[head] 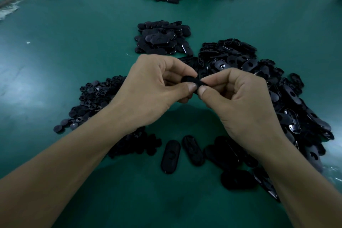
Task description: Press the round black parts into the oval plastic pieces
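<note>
A black piece (191, 80) is pinched between thumb and forefinger of the left hand (153, 89) and of the right hand (240, 102). The thumb tips (192, 87) nearly meet on its near edge, and the other fingers are curled beneath. The piece is largely hidden, so whether a round part is seated in it cannot be told. The press is judged best made with both thumbs squarely over the round part and the forefingers backing the oval, so that it enters flat, not tilted. Round black parts (92, 98) are heaped to the left and oval plastic pieces (268, 83) to the right on the green table (64, 42). A few loose ovals (170, 155) lie nearer the body.
</note>
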